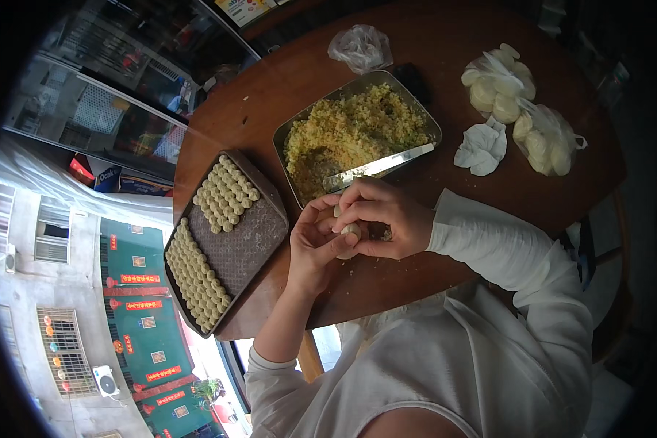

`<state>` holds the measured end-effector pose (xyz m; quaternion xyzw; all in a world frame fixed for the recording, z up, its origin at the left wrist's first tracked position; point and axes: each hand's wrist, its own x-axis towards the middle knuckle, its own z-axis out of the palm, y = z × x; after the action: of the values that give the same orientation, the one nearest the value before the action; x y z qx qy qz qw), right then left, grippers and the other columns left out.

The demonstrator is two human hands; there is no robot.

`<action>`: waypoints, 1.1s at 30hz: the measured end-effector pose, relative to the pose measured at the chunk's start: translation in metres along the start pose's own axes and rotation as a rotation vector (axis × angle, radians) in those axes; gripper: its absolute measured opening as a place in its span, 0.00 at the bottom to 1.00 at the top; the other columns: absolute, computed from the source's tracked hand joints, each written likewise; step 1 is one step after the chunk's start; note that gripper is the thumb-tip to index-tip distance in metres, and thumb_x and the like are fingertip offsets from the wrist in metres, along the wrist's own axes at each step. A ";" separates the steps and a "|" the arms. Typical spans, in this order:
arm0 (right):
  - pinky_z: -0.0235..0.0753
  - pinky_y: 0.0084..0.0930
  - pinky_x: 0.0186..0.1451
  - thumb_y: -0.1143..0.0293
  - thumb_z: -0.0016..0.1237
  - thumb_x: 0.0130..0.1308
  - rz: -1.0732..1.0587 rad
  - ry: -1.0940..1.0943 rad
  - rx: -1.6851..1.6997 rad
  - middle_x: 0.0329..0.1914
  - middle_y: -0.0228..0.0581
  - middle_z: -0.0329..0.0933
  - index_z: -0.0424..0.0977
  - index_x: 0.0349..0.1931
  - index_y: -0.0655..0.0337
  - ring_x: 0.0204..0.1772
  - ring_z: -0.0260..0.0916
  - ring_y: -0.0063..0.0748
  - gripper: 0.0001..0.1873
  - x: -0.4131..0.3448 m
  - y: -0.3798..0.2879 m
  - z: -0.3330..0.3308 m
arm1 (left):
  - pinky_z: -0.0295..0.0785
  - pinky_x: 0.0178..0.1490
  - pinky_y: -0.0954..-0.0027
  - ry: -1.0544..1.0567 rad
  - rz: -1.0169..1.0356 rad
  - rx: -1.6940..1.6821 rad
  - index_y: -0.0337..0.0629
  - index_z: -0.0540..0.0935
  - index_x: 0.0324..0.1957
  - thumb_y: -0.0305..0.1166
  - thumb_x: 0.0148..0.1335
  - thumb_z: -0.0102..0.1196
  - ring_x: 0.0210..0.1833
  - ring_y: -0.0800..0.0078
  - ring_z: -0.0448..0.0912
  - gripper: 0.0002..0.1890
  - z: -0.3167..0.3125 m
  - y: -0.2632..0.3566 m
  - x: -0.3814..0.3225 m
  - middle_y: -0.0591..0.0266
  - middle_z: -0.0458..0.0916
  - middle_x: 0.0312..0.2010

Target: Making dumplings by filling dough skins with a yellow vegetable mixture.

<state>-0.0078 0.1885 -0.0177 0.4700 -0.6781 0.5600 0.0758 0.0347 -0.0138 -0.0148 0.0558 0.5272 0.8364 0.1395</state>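
Observation:
Both hands meet over the near edge of the table, in front of the filling pan. My left hand (pixel 316 236) cups a small pale dough dumpling (pixel 351 230) from the left, its thumb pressed against it. From the other side, the fingers of my right hand (pixel 387 220) pinch the same dough; they hide much of it. Just beyond lies a rectangular metal pan (pixel 278 145) of crumbly yellow-green filling (pixel 356 123). A flat metal spreading blade (pixel 383 166) rests across the pan's near side.
Left of the pan, a dark tray (pixel 235 249) holds two blocks of neatly rowed dumplings (pixel 197 279). Bagged round dough wrappers (pixel 495 85) and a second such bag (pixel 545 139) lie at the right, beside a crumpled white tissue (pixel 482 147). A crumpled clear plastic bag (pixel 361 48) sits behind the pan.

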 end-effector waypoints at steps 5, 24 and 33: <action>0.75 0.32 0.53 0.74 0.69 0.51 -0.018 0.044 -0.037 0.47 0.37 0.70 0.79 0.45 0.57 0.50 0.72 0.36 0.19 0.001 0.003 -0.001 | 0.81 0.52 0.68 -0.007 -0.020 -0.098 0.36 0.68 0.62 0.19 0.58 0.69 0.48 0.70 0.85 0.32 -0.003 0.000 0.000 0.54 0.87 0.43; 0.76 0.27 0.47 0.76 0.67 0.54 0.093 0.032 -0.007 0.51 0.36 0.70 0.80 0.47 0.57 0.49 0.72 0.33 0.18 -0.001 0.009 0.010 | 0.78 0.61 0.64 0.012 0.014 0.026 0.34 0.68 0.63 0.19 0.60 0.67 0.53 0.66 0.84 0.31 0.005 0.002 -0.002 0.52 0.86 0.47; 0.76 0.28 0.51 0.78 0.65 0.53 -0.083 0.000 -0.106 0.49 0.35 0.70 0.82 0.51 0.54 0.49 0.73 0.32 0.22 0.004 0.012 0.004 | 0.82 0.55 0.67 0.056 0.021 0.075 0.34 0.68 0.63 0.19 0.58 0.69 0.51 0.67 0.85 0.32 0.001 0.000 -0.001 0.52 0.86 0.46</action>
<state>-0.0170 0.1824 -0.0249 0.4931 -0.6867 0.5195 0.1239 0.0361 -0.0135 -0.0145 0.0432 0.5614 0.8185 0.1139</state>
